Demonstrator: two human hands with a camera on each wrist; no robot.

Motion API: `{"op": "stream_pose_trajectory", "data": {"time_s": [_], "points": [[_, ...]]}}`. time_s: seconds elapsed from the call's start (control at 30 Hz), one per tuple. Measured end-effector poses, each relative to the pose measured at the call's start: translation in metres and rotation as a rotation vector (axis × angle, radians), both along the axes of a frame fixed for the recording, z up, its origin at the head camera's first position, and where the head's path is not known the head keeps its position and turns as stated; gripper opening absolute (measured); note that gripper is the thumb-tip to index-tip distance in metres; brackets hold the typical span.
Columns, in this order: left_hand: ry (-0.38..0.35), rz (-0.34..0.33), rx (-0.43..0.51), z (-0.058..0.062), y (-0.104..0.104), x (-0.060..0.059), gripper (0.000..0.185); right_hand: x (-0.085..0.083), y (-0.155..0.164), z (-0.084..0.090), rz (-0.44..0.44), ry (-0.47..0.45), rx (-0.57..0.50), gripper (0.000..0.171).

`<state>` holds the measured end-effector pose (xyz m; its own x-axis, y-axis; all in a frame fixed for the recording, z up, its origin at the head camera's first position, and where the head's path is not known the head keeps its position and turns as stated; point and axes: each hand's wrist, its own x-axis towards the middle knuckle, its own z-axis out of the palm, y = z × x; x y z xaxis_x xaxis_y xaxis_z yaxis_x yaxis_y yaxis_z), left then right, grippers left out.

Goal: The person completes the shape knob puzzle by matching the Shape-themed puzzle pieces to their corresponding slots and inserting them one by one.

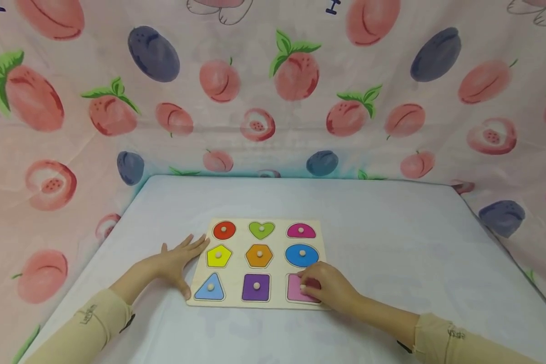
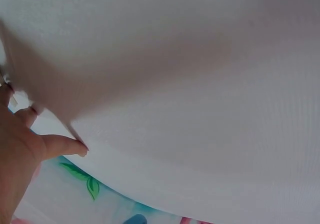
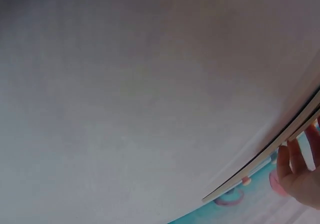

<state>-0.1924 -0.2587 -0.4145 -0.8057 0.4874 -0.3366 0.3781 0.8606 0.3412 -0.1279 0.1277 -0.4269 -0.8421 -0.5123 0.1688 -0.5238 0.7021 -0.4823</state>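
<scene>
A wooden knob puzzle board (image 1: 279,242) lies flat on the table. My right hand (image 1: 334,289) pinches the small round knob of the pink square piece (image 1: 293,292) between thumb and fingers, at the board's near right corner. That piece is partly covered by the hand. Along the board's left edge my left hand (image 1: 175,265) rests with fingers spread, thumb at the near corner beside the light blue triangle (image 1: 211,293). In the right wrist view the board shows edge-on, with the fingers on its top side. The left wrist view shows the thumb and fingertips at the board's edge.
Several other knobbed shapes sit in the board, among them a purple square (image 1: 257,294), a blue oval (image 1: 296,260) and an orange hexagon (image 1: 259,262). White cloth covers the table (image 1: 391,227). A fruit-print curtain (image 1: 255,65) rises behind and at both sides.
</scene>
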Motion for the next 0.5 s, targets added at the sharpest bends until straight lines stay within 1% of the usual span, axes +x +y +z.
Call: {"op": "stream_pose_trajectory", "data": {"time_s": [0.13,0.27,0.5], "points": [[0.007,-0.005,0.006,-0.0021,-0.0017,0.0014,0.132,-0.0016,-0.0018,0.0020,0.019,-0.021,0.023,0.010],[0.008,-0.007,0.015,-0.0026,-0.0023,0.0013,0.132,-0.0023,-0.0028,0.0025,0.032,-0.005,0.051,0.011],[-0.011,0.005,0.028,-0.0024,-0.0018,0.0014,0.131,-0.0021,-0.0025,0.0026,0.095,0.084,0.113,0.011]]}}
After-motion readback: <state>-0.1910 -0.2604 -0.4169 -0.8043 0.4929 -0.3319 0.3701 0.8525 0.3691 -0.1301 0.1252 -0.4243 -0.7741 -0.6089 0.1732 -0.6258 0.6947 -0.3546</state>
